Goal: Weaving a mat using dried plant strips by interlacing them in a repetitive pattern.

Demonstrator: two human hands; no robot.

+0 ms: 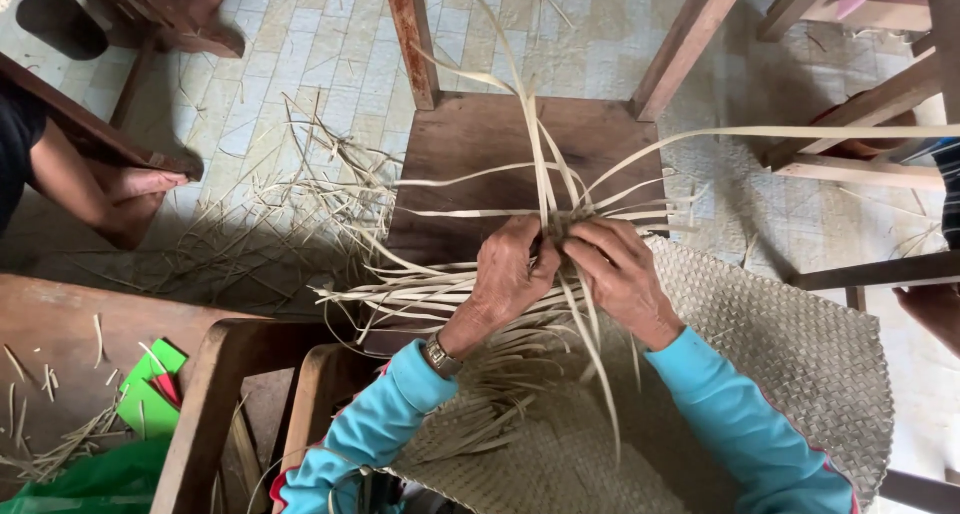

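Pale flat plant-fibre strips (540,189) are fanning out from the edge of a tan woven mat (800,354), which is lying across the lap and a brown wooden stool (470,139) at 12 o'clock. Left hand (510,274) is pinching a bundle of strips at the weaving edge, fingers curled tight on them; a wristwatch (438,354) is showing at the cuff of the turquoise sleeve (370,429). Right hand (625,274) is pressing in from 3 o'clock, fingers bent over the crossing strips and gripping them, fingertips touching the left hand's. Judgement: the crossing is being held; keeping the strips flat, untwisted and drawn snug against the finished weave before letting go should be giving an even edge. Loose strips are trailing toward 9 o'clock. Fibre scraps (270,214) are littering the tiled floor at 10 o'clock, near another person's bare foot (140,186). A green plastic bag (150,394) is sitting on a wooden bench at 8 o'clock.
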